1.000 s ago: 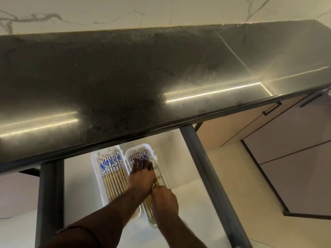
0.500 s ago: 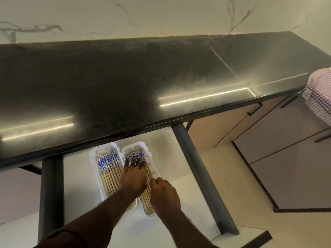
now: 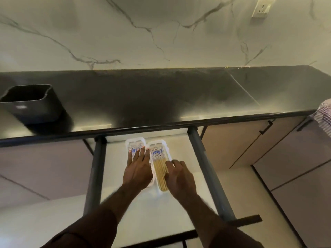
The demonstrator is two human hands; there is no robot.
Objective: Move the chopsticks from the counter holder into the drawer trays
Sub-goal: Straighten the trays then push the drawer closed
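Note:
Two white trays lie side by side in the open drawer (image 3: 180,149). The left tray (image 3: 135,141) holds chopsticks with blue-patterned tops, mostly hidden under my left hand (image 3: 138,169), which lies flat on them with fingers spread. The right tray (image 3: 161,143) shows a row of wooden chopsticks (image 3: 160,169) with blue tops. My right hand (image 3: 179,176) rests on that tray's right edge, its fingertips touching the chopsticks. A dark square holder (image 3: 34,104) stands on the black counter at the left; I see no chopsticks sticking out of it.
The black counter (image 3: 170,97) overhangs the back of the drawer. Grey drawer rails (image 3: 207,167) run along both sides. Cabinet doors with black handles (image 3: 265,127) sit to the right. A checked cloth (image 3: 324,115) hangs at the right edge.
The view has tilted up and pulled back, bringing the holder and wall into sight. My left hand has shifted from the right tray onto the left tray.

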